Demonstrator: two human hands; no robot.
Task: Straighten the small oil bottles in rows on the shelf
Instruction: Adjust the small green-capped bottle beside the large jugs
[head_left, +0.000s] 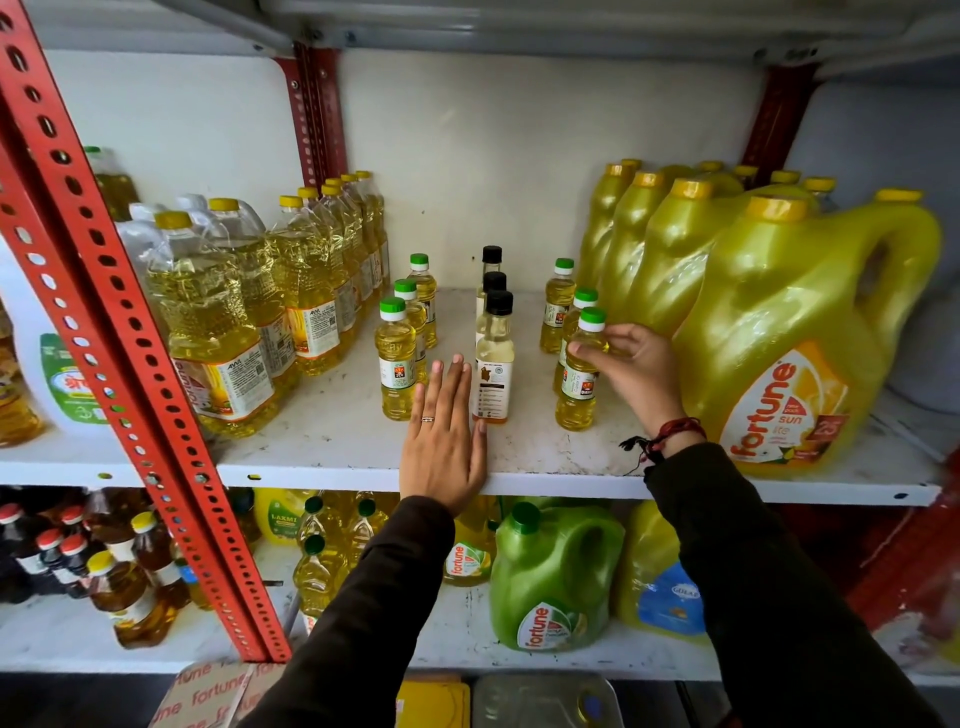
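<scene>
Three rows of small oil bottles stand on the white shelf (332, 447). The left row has green caps, its front bottle (396, 358) nearest me. The middle row has black caps, with a pale front bottle (493, 358). On the right, my right hand (631, 371) grips the front green-capped bottle (579, 384) near its shoulder. My left hand (444, 441) lies flat on the shelf, fingers straight, between the left and middle rows, its thumb beside the pale bottle's base.
Large clear oil bottles (218, 332) crowd the shelf's left side behind a red slotted upright (130, 332). Big yellow jugs (789, 332) fill the right. The lower shelf holds a green jug (550, 571) and more bottles.
</scene>
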